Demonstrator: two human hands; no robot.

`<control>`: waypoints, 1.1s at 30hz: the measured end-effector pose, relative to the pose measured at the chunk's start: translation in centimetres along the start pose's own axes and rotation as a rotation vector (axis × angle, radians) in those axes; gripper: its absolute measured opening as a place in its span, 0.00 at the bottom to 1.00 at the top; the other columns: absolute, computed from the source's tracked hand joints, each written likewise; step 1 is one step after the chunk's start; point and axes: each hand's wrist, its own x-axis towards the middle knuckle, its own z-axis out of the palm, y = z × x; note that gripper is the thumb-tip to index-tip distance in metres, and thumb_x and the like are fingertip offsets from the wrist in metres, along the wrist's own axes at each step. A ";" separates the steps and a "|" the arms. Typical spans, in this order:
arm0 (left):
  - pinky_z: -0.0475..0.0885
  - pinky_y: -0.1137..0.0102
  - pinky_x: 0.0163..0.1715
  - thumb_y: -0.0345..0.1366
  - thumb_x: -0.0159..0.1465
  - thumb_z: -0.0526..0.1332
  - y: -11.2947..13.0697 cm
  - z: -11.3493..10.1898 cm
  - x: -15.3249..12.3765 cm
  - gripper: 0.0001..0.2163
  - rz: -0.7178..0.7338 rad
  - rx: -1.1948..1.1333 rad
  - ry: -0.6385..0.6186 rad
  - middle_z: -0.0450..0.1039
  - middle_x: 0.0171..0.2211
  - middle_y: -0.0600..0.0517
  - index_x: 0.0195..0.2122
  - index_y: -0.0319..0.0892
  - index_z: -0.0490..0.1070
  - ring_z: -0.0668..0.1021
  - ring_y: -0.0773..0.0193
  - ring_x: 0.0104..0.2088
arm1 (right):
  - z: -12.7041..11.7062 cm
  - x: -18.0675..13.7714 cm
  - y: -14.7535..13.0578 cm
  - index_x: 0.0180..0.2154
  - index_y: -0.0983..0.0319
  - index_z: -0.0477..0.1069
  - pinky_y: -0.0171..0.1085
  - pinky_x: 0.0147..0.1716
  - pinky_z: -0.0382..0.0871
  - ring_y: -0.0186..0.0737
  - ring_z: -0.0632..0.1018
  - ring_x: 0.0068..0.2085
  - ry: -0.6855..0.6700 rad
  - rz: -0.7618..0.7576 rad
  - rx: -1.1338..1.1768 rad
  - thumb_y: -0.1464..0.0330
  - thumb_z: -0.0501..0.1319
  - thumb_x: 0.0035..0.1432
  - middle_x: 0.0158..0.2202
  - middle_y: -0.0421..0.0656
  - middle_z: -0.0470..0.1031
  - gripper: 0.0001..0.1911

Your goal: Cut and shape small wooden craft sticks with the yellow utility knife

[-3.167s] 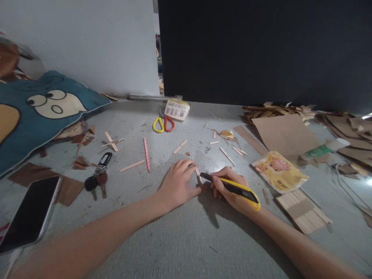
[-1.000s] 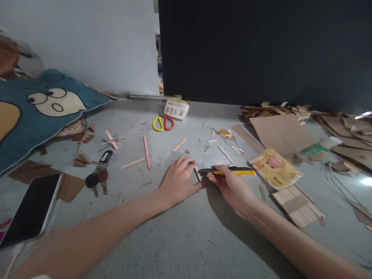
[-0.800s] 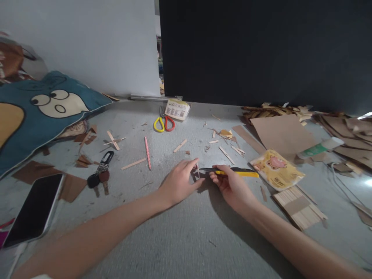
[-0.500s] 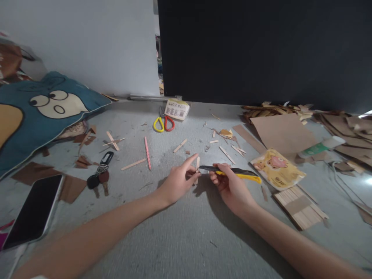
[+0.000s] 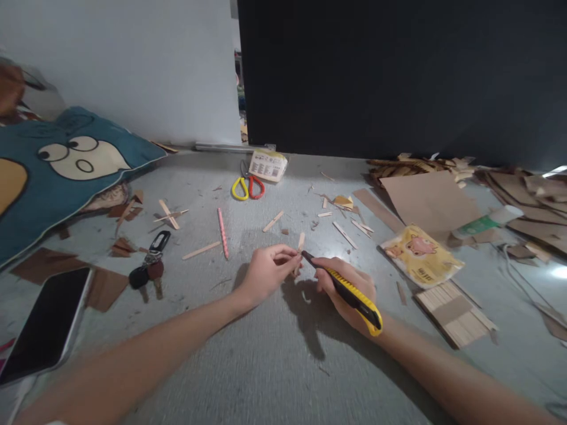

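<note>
Between thumb and fingers, my left hand (image 5: 272,268) pinches a small wooden craft stick (image 5: 302,240), whose upper end sticks up past the fingertips. My right hand (image 5: 348,289) is closed round a yellow and black utility knife (image 5: 354,295). The knife's dark front end points up and left and meets the stick at my left fingertips. Whether the blade touches the wood I cannot tell. Beyond the hands lie a cut craft stick (image 5: 273,221) and a pink spiral-striped stick (image 5: 222,233). Another craft stick (image 5: 201,250) rests left of my left hand.
Scissors (image 5: 248,188) lie beside a small white package (image 5: 268,165) at the back. At right are a yellow packet (image 5: 423,254), a bundle of craft sticks (image 5: 456,314), a glue tube (image 5: 487,222) and cardboard (image 5: 429,198). Keys (image 5: 148,273), a phone (image 5: 46,324) and a blue cushion (image 5: 84,171) occupy the left.
My right hand has turned the knife from nearly level to a steep slant, its handle swinging down toward me. My left index finger has curled in; the stick is still pinched.
</note>
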 end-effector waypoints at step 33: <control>0.78 0.69 0.30 0.50 0.64 0.67 -0.2 0.1 -0.6 0.16 0.017 -0.005 -0.045 0.82 0.32 0.48 0.41 0.41 0.72 0.82 0.64 0.27 | 0.0 1.6 1.1 0.46 0.55 0.72 0.50 0.47 0.69 0.45 0.79 0.39 0.186 -0.309 -0.268 0.73 0.57 0.68 0.34 0.41 0.75 0.09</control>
